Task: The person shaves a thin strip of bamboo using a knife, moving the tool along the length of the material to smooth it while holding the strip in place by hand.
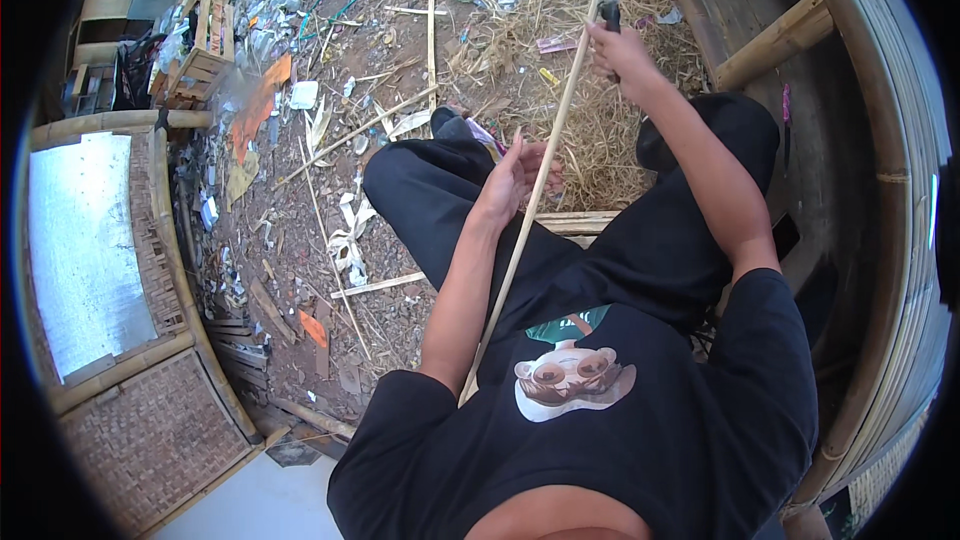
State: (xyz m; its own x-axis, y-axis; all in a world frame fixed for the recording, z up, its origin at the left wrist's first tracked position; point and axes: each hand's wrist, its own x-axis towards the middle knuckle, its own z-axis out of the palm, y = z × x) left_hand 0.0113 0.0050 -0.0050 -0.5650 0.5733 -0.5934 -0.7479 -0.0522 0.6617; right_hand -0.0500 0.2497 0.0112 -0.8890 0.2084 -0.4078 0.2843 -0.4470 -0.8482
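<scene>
My stick (524, 230) is long, slim, pale and nearly straight. It slants across my lap, its low end beside my left upper arm, its far end up beside the knife (610, 12). The knife has a black handle, gripped in my right hand (622, 58), and a grey blade pointing away from me, its tip cut off from sight.

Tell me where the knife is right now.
In the head view, the knife is at the top edge, right of centre, gripped in the right hand, beside the upper part of the long stick.
</scene>
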